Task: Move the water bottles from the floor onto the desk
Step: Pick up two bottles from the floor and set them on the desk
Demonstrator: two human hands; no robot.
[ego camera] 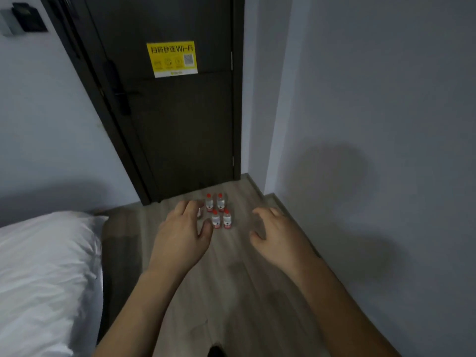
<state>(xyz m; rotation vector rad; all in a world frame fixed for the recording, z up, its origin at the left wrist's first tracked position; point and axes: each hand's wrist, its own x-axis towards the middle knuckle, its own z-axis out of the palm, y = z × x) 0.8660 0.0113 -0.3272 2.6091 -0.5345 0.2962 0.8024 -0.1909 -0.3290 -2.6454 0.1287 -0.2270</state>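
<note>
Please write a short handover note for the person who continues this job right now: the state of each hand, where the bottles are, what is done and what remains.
Left hand: open, empty, reaching toward the bottles; it partly hides something pale at its fingertips, maybe a fifth bottle, cannot tell.
Right hand: open, empty, fingers spread, to the right of the bottles.
Small clear plastic water bottles with red caps: four visible, upright, in a tight two-by-two group on the light wooden floor, in front of the dark door.
Done: nothing lifted.
Left: pick up all bottles and carry them to the desk, which is not in view.
</note>
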